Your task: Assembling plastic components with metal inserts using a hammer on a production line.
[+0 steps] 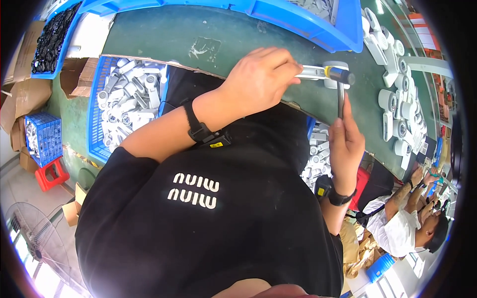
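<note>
My left hand (263,77) pinches the narrow end of a white plastic part (313,72) above the green tabletop. The part has a long handle and a round end, like a small handheld fan body. My right hand (346,141) grips a small mallet (341,97) with a dark metal shaft and a black and yellow head. The mallet's head overlaps the part's round end; I cannot tell whether they touch. My fingers partly hide the part's narrow end and the mallet's lower grip.
Similar white parts (397,102) spread along the table's right side. A blue bin (308,27) stands at the far edge. A blue crate (94,111) of white-grey parts sits left, and a blue tray (63,64) holds black pieces. Another person (397,223) works at right.
</note>
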Tool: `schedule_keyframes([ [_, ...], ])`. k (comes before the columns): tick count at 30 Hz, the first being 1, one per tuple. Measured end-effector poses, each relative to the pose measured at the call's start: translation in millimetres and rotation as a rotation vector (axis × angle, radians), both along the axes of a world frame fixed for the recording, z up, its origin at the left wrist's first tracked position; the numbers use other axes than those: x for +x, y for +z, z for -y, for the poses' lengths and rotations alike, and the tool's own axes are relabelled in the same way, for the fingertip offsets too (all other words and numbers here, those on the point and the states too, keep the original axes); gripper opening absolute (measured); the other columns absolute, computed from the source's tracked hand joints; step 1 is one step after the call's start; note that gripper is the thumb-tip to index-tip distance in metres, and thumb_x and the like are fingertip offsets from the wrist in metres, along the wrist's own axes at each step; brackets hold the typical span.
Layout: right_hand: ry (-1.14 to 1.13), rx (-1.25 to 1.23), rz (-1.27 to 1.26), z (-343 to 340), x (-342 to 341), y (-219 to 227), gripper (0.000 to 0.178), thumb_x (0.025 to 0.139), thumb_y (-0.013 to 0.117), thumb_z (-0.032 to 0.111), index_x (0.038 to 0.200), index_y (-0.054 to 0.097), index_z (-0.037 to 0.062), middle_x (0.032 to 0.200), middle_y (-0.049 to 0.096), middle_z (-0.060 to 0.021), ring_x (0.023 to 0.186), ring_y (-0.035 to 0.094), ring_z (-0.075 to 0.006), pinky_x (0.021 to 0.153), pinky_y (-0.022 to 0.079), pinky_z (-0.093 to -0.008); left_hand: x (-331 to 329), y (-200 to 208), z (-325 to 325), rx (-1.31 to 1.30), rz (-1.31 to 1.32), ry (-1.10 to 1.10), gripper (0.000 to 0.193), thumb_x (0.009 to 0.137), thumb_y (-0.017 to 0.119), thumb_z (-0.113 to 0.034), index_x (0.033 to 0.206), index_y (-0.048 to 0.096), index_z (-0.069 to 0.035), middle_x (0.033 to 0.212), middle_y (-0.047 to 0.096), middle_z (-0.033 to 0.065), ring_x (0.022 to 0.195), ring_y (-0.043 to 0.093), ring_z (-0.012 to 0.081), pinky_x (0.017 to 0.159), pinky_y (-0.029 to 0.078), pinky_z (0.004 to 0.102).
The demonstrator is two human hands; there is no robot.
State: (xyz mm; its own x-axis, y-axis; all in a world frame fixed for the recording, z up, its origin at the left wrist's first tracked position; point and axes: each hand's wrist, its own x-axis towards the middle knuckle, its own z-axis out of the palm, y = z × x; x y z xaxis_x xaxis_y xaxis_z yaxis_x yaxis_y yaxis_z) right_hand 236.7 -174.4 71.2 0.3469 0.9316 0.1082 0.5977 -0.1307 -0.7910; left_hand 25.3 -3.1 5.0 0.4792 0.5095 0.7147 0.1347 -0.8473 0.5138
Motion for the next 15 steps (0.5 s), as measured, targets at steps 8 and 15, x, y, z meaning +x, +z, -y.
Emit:
schedule_keyframes([
  [8,-0.04,0.168,-0.249,-1,-9,-4,0.056,0.112,0.051,0.006,0.167,0.04,0.0024,0.073,0.055,-0.0008,0.061,0.046,-0.0052,0.057,0.04,-0.0223,1,0,1,-0.012,0.007,0.008,0.019,0.087,0.083,-0.007,0.102,0.073,-0.002,0.098,0.071,0.0089,0.086,0.071,0.0309,0.075,0.058,0.0419],
  [15,-0.048,0.442,-0.359,12,-12,2,0.055,0.115,0.047,0.008,0.169,0.036,0.0021,0.071,0.055,-0.0019,0.06,0.042,-0.0069,0.054,0.036,-0.0238,-1,3,2,-0.093,0.0,-0.008,0.022,0.088,0.085,-0.01,0.105,0.073,-0.003,0.096,0.071,0.0104,0.085,0.07,0.0338,0.076,0.059,0.0415],
])
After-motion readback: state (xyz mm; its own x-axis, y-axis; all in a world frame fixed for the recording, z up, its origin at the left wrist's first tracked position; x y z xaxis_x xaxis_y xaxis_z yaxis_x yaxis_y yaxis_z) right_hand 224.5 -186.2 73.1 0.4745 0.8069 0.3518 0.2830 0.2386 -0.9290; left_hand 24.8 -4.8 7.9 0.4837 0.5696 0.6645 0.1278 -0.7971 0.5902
